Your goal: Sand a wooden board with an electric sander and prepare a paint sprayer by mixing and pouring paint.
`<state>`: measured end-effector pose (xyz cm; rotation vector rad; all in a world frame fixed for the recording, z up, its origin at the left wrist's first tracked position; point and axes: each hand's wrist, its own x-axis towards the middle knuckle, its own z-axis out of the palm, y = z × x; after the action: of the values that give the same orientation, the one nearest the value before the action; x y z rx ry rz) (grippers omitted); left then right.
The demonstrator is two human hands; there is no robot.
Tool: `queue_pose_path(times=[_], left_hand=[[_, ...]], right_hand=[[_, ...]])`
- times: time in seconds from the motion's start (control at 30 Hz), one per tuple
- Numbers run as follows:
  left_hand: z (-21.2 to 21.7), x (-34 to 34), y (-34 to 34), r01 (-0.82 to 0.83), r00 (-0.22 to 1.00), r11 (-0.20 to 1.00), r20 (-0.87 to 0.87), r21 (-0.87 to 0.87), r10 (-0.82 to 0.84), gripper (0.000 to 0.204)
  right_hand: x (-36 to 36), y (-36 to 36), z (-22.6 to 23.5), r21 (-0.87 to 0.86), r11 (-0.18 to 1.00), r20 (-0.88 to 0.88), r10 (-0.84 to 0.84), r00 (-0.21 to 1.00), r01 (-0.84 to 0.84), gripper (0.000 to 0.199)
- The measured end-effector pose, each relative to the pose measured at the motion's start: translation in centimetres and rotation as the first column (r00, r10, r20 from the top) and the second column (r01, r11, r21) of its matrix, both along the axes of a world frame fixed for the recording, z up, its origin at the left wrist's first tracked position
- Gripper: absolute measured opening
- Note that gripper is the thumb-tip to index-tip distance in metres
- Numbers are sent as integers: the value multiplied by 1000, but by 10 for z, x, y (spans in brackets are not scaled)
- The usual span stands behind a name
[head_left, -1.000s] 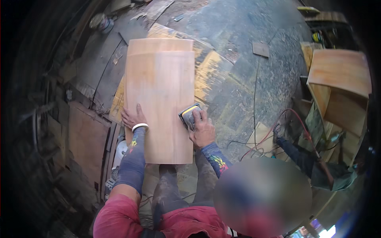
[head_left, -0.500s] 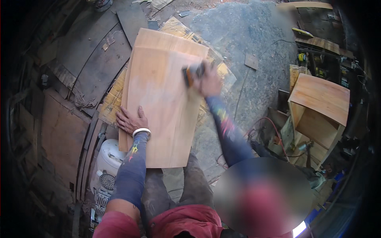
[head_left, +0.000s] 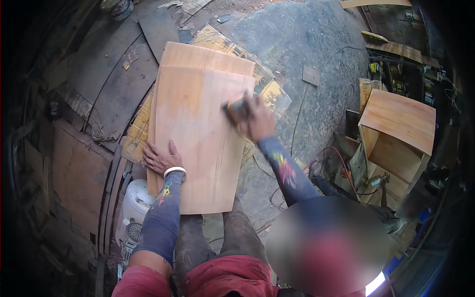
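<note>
A pale wooden board point(head_left: 198, 133) lies flat in front of me on flattened cardboard point(head_left: 136, 133). My left hand point(head_left: 161, 157) presses flat on the board's near left edge, fingers spread, a white band on the wrist. My right hand point(head_left: 257, 119) is stretched out to the board's right edge and grips a small dark sanding block point(head_left: 236, 109) against the wood. The block is blurred by motion. A paler rubbed patch shows along the board's left half.
An open wooden cabinet box point(head_left: 396, 133) stands at the right, with tools and cables point(head_left: 341, 173) on the ground beside it. A white machine point(head_left: 136, 208) sits by my left knee. Dark planks and scrap boards point(head_left: 79, 173) lie on the left. A small wood offcut point(head_left: 310, 75) rests on the concrete.
My right hand has slid the sanding block back toward me along the board's right edge, after reaching the far end half a second ago. My left hand has stayed planted.
</note>
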<state>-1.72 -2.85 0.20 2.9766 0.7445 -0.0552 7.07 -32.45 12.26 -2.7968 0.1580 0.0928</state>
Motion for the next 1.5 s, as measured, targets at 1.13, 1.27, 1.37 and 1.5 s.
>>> queue_pose_path(times=[1.13,1.27,1.37,1.5], left_hand=[[-19,-4,-5,10,998,1000,62,26,-11,87],[-24,-3,3,-3,996,999,91,48,-1,82],[-16,-1,19,-17,999,999,36,27,16,84],[-11,-23,40,300,954,943,77,-143,-291,85]], right_hand=[[70,-71,-6,-120,993,79,3,997,6,60],[61,-34,-14,-56,996,93,-68,993,73,60],[-66,61,-7,78,997,-7,5,1000,-5,60],[-206,136,14,97,991,-241,116,964,-95,65]])
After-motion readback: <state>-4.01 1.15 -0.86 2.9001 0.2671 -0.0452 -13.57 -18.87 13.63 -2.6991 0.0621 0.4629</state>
